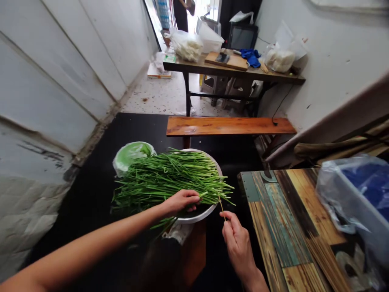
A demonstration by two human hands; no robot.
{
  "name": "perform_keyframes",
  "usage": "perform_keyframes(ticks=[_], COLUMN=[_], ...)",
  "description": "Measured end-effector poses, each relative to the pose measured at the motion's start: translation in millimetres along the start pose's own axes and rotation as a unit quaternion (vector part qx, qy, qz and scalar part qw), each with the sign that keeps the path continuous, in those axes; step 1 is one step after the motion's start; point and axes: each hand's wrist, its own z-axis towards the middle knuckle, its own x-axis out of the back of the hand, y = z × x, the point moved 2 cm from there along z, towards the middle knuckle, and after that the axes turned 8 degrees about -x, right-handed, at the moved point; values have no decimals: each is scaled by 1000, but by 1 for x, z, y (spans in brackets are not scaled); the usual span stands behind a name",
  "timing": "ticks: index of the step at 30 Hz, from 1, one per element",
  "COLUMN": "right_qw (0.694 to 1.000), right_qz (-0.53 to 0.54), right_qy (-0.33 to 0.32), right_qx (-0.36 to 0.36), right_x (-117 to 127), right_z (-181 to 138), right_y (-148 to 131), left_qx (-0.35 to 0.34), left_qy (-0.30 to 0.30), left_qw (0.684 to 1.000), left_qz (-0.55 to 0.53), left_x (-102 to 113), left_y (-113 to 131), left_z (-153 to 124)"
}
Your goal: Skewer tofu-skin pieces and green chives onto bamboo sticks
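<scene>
A metal bowl (199,215) stands on a small wooden stool, heaped with long green chives (164,176). My left hand (180,201) rests on the near side of the heap, its fingers closed round a few stalks. My right hand (237,239) is just right of the bowl, pinching a thin bamboo skewer (221,206) whose tip points up into the chive ends.
A green plastic bag (130,156) lies behind the bowl. Bundled skewers (322,251) lie on a patterned wooden table (273,211) at right, beside a plastic-wrapped blue box (361,194). A wooden bench (227,125) and a cluttered table (234,71) stand beyond. White wall on the left.
</scene>
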Motion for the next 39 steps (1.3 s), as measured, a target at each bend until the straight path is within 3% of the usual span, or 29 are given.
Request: perform_keyframes(ticks=[4,9,12,17,21,23,27,30,36,39], right_qw=[1000,996,995,995,994,994,994,995,998,999], right_qz=[14,77,90,77,56,35,6,4,23,41], right_qy=[6,21,19,57,95,108,112,102,55,33], right_qx=[-11,-27,-33,-23,-10,0,16,22,25,12], right_x=[10,-8,-9,11,19,17,8,0,-8,-14], right_z=[5,7,9,12,17,19,20,20,23,24], right_y=[10,18,23,25,27,31,39,44,50,52], left_qx=[25,-16,-50,-100,-121,-159,-245,-253,-222,-220], left_qy=[6,67,93,124,142,158,171,162,149,103], left_qw=[997,994,993,987,978,956,871,824,762,724], left_qz=[-74,-85,-60,9,96,191,391,481,590,646], left_x=[-16,-30,-31,-30,-48,-64,-98,-110,-86,-68], left_y=[6,11,12,19,25,28,34,33,43,60], left_z=[7,8,5,0,-13,-25,-53,-64,-72,-74])
